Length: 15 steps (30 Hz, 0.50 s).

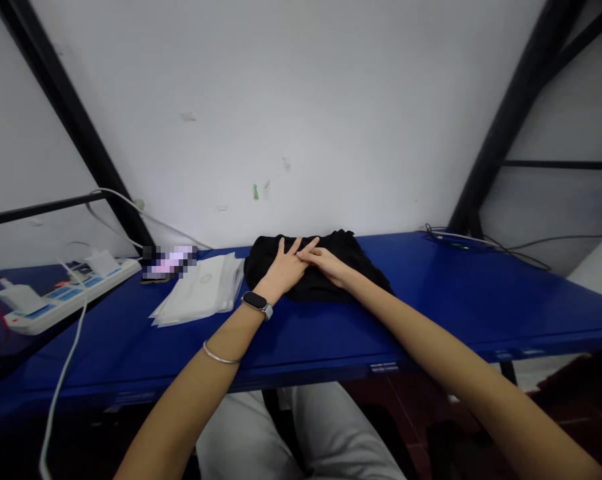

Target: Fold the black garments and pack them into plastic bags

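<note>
A folded black cloth (348,257) lies on the blue table (431,300) near the white wall. My left hand (285,267) rests flat on its top, fingers stretched out and spread; a dark watch and a thin bangle sit on that arm. My right hand (328,261) lies on the cloth just to the right, fingers extended and touching the fingertips of the left hand. Neither hand grips anything.
A stack of clear plastic bags (201,290) lies left of the cloth. Further left are a blurred-out object (169,261) and a white power strip (55,297) with plugs and cables. Black and white cables (461,239) lie at the table's back right. Black frame bars stand on both sides.
</note>
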### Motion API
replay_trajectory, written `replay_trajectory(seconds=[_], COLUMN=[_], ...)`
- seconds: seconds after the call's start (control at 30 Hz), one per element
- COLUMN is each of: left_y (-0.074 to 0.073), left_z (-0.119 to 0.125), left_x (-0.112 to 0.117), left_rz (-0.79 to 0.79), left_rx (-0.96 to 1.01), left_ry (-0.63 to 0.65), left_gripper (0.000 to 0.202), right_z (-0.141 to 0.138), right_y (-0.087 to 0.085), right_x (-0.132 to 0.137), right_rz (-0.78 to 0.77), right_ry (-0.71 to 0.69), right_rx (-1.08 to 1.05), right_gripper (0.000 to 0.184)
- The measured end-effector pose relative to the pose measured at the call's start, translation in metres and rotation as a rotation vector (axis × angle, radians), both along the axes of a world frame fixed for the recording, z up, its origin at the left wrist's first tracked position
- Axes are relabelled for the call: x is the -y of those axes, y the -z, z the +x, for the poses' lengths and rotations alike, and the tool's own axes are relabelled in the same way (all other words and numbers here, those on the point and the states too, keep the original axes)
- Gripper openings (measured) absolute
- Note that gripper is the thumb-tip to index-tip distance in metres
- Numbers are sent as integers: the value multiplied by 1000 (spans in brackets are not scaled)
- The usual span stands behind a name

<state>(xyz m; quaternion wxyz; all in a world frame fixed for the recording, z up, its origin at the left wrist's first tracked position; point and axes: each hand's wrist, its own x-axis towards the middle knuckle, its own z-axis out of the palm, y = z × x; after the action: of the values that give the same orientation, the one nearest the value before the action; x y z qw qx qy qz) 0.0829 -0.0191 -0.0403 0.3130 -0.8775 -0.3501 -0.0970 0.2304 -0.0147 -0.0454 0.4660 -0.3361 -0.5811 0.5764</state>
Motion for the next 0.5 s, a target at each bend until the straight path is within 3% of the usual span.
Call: replay_trajectory(seconds=[0.5], left_y=[1], left_z=[0], left_x=[-1], left_rz=[14], left_rx=[5], left_ry=[3], left_gripper=[50], right_z=[1], right_y=[-2], right_x=[0], right_rz=[19], right_ry=[-3], right_rx=[-16], right_gripper=[21])
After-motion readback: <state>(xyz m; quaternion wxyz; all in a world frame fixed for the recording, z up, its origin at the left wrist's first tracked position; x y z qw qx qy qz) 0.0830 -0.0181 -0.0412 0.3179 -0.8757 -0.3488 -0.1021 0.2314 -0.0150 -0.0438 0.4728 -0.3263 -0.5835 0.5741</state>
